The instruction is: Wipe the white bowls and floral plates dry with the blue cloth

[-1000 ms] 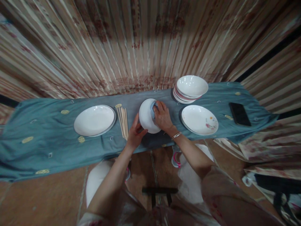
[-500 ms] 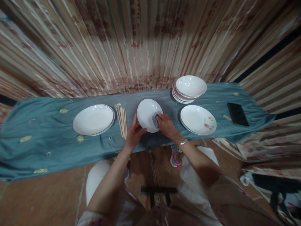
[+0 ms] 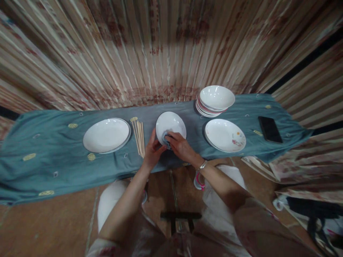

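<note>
A small white plate [image 3: 171, 121] with a thin dark rim is in the middle of the cloth-covered table. My left hand [image 3: 153, 150] grips its lower left edge, the thumb on the rim and the fingers along the side. My right hand [image 3: 182, 146] is closed on a crumpled bluish cloth [image 3: 166, 138] and presses it against the lower left of the plate's face, close to my left thumb. Just left of my left hand lie several wooden chopsticks [image 3: 138, 137] side by side.
White oval plates [image 3: 105, 135] are stacked at left. To the right stand a stack of bowls [image 3: 217, 98] and floral plates [image 3: 225, 135], with a black phone [image 3: 270, 129] farther right. The teal tablecloth [image 3: 66, 160] hangs over the front edge; a pleated curtain [image 3: 160, 53] rises behind.
My right hand has slid the cloth leftward across the plate, from its right side to the lower left. My left hand keeps its hold in the same place.
</note>
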{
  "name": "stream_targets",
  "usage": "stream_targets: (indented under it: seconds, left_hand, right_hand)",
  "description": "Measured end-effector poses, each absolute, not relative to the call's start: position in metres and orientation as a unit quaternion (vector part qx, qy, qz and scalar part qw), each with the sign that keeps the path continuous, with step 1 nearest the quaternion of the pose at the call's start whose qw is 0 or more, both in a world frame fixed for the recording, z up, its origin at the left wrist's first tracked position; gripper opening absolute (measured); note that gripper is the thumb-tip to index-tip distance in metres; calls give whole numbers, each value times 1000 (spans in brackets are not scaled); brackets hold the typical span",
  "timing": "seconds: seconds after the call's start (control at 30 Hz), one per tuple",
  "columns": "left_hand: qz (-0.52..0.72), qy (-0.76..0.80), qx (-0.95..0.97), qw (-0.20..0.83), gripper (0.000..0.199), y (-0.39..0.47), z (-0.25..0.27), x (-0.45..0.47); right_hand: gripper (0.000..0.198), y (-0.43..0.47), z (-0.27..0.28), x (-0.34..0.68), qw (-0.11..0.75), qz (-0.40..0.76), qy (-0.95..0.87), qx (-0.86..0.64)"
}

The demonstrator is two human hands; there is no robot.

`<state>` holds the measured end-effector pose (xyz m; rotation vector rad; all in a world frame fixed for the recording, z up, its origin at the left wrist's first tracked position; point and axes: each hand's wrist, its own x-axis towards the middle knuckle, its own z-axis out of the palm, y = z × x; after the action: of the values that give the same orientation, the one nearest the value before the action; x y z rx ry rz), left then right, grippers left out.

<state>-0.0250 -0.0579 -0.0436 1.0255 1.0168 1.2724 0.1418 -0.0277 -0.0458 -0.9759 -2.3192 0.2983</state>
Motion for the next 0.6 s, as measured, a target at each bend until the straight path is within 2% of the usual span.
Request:
stream_targets:
  seconds: [0.33, 0.6]
  left_hand:
    - [542, 433, 448, 564, 107, -61, -40, -23]
    - [540, 436, 437, 573, 115, -62, -40, -23]
  right_hand:
    - [41, 4, -37, 133, 304, 96, -854, -411]
    - [37, 19, -49, 145, 294, 59, -834, -464]
